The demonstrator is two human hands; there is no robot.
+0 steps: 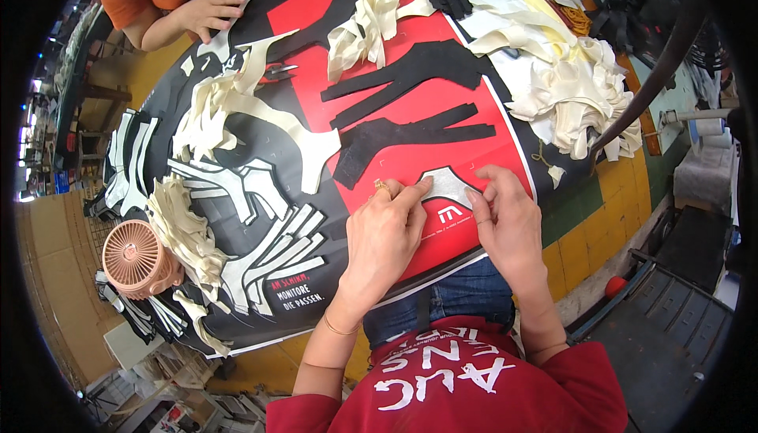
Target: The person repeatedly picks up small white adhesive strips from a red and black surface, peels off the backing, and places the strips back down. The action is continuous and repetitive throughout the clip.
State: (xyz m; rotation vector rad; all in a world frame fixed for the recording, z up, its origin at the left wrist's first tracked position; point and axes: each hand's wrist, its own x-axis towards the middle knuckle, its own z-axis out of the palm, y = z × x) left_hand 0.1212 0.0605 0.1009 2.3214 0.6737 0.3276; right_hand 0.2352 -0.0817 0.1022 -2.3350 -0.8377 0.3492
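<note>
In front of me, a small light-grey fabric piece with black edging [450,185] lies on the red part of the table cover [371,204]. My left hand [385,232] has its thumb and index finger pressed together on the piece's left end. At the right end, my right hand [509,224] pinches the edge between thumb and bent fingers. Just beyond are two black forked fabric pieces [407,137], lying flat. A cream curved fabric piece [304,139] spreads to the left of them.
Stacks of black-edged white pieces [272,255] and a pink fan [136,253] stand at left. Cream fabric heaps [572,89] fill the far right, near a dark curved bar [659,78]. Across the table, a co-worker's hand [209,18] touches fabric. Small snips [280,70] lie beyond the cream piece.
</note>
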